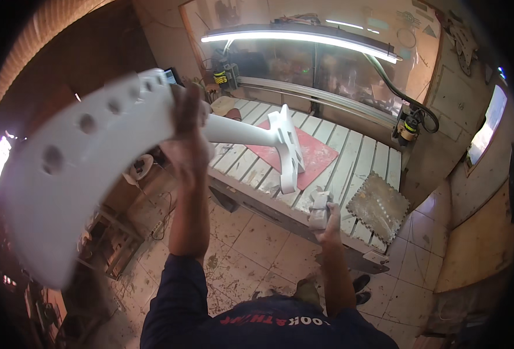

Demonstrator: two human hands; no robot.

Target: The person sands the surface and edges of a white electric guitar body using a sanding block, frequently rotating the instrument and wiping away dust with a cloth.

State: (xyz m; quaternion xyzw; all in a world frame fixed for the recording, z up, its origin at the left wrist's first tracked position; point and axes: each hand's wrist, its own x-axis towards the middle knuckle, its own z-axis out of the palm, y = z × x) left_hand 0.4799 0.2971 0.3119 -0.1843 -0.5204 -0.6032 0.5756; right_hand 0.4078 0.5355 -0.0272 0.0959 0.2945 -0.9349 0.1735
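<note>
A large white curved piece (pixel 111 139), smooth and with a row of round holes, fills the left side of the view, slightly blurred. My left hand (pixel 188 136) grips it at its inner end, where a white stem (pixel 239 130) runs right to a white forked end (pixel 287 148). That forked end is over a red mat (pixel 325 157) on the slatted table; whether it touches cannot be made out. Dusty with white powder, my right hand (pixel 330 228) is closed on a small grey-white block (pixel 319 212) by the table's near edge.
A slatted white table (pixel 262 183) stands ahead, with a grey mat with toothed edges (pixel 379 207) at its right. Above hangs a lit tube lamp (pixel 297 36). A metal rail (pixel 321 96) runs along the back. Debris litters the tiled floor (pixel 239 256).
</note>
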